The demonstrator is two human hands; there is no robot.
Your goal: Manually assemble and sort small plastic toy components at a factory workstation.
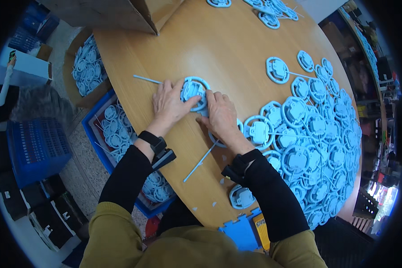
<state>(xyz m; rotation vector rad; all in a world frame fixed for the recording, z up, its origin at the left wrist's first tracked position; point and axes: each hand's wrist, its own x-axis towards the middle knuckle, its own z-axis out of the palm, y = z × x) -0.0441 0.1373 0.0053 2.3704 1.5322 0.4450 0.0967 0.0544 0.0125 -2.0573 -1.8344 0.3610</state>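
Observation:
Both hands are closed on one light-blue ring-shaped plastic part point(193, 90), which has a block-like centre and rests at the table surface. My left hand point(169, 103) grips its left side, the thumb pressing the lower middle. From behind that hand a thin light-blue rod point(147, 79) sticks out to the left. Curled fingers of my right hand point(220, 112) press against the ring's right edge. Partly hidden under my right wrist lies another such part, its rod point(200, 162) pointing toward me. Just right of it is a similar ring part point(259, 132).
A large heap of the same parts point(317, 152) covers the table's right side. Others lie at the far edge point(272, 11). A cardboard box point(116, 15) stands far left. Below the table's left edge are a filled carton point(88, 67) and blue crate point(103, 154). A blue mat point(239, 233) lies near me.

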